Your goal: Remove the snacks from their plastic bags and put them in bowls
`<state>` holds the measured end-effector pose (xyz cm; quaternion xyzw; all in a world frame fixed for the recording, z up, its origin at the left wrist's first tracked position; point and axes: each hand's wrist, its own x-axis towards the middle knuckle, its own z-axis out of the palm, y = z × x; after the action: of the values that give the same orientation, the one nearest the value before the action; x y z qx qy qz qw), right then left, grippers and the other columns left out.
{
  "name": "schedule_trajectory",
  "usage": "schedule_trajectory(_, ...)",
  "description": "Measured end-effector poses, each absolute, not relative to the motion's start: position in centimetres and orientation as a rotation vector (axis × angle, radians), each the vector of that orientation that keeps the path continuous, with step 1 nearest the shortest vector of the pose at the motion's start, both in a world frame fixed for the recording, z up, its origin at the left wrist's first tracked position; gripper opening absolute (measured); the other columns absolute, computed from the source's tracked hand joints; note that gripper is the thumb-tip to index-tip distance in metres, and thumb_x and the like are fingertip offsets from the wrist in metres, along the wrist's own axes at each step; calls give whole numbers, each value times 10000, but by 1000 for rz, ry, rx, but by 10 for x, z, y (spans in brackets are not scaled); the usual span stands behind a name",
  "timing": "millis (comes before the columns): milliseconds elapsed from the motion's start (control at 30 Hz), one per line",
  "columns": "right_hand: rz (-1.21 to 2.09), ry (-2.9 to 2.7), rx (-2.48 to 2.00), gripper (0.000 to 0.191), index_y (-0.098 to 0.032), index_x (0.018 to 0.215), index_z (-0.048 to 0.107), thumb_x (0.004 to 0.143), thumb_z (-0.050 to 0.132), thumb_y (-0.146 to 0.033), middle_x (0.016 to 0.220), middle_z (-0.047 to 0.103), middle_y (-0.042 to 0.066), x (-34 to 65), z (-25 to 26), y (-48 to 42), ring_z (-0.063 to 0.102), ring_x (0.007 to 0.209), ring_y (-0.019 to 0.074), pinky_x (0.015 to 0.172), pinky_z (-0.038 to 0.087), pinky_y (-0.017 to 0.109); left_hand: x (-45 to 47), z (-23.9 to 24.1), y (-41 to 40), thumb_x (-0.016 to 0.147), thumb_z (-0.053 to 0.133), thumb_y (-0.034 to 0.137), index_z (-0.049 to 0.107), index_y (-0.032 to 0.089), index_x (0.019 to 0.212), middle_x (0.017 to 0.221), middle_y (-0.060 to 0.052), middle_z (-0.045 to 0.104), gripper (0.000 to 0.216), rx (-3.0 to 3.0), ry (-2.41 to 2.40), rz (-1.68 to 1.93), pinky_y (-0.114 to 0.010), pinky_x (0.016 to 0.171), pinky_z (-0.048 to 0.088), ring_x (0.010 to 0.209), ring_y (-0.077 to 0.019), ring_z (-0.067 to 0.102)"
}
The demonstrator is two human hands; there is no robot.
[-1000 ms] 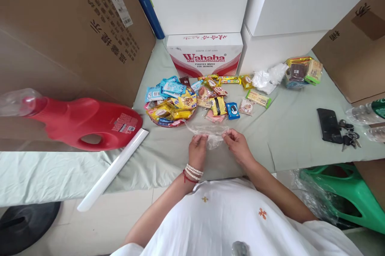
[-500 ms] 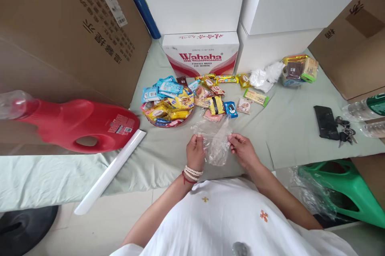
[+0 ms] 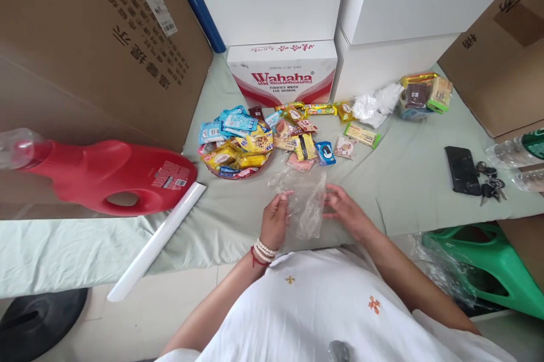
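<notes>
A clear plastic bag hangs upright between my two hands, just above the pale green table cover. My left hand, with bead bracelets at the wrist, pinches the bag's left edge. My right hand has its fingers against the bag's right side; its grip is partly hidden by the plastic. Just beyond the bag lies a heap of wrapped snacks, some piled on a red plate, others loose on the cloth.
A red detergent jug and a white tube lie at left by a big cardboard box. A Wahaha carton stands behind the snacks. Phone, keys and bottles sit right; a green stool is below.
The bag went from lying stretched low on the cloth to being lifted and held upright. My hands have shifted slightly along its edges.
</notes>
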<state>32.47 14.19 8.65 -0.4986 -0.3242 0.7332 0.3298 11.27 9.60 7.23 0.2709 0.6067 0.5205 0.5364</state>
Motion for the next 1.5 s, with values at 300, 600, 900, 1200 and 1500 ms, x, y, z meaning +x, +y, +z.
schedule_trajectory(300,1898,-856,-1407,472,-188,816,649,599,916,-510,663,553,-42,340,74,159,452,554,85,452,302,202,100,68,94,830,681,722,740,201,1115,538,86,303,597,547,1472,1247,-227,411,199,446,-89,236)
schedule_trajectory(600,1770,-1073,-1501,468,-186,843,680,659,884,-564,681,548,-32,387,71,157,435,583,95,492,345,224,69,63,82,823,721,571,629,187,1236,750,4,564,571,848,1951,1208,-295,603,455,624,-168,520)
schedule_trajectory(900,1804,-1209,-1574,470,-225,861,609,661,873,-558,689,557,-57,388,83,151,381,519,79,478,281,230,93,66,101,981,559,294,653,282,1370,1473,-133,613,400,2214,1726,616,-585,1235,225,1451,-338,474)
schedule_trajectory(1200,937,-1546,-1975,402,-231,871,683,776,714,-620,829,694,63,429,100,204,598,734,213,708,455,342,74,35,78,1007,540,421,451,318,1573,1702,-126,311,581,2252,1669,319,-667,1264,35,1569,-330,309)
schedule_trajectory(1500,492,-2222,-2110,762,-117,1473,440,902,674,-563,1339,563,220,212,98,284,646,1097,327,872,508,383,75,36,78,1009,521,496,487,304,1549,1691,-93,348,574,2242,1663,350,-647,1282,-9,1559,-312,331)
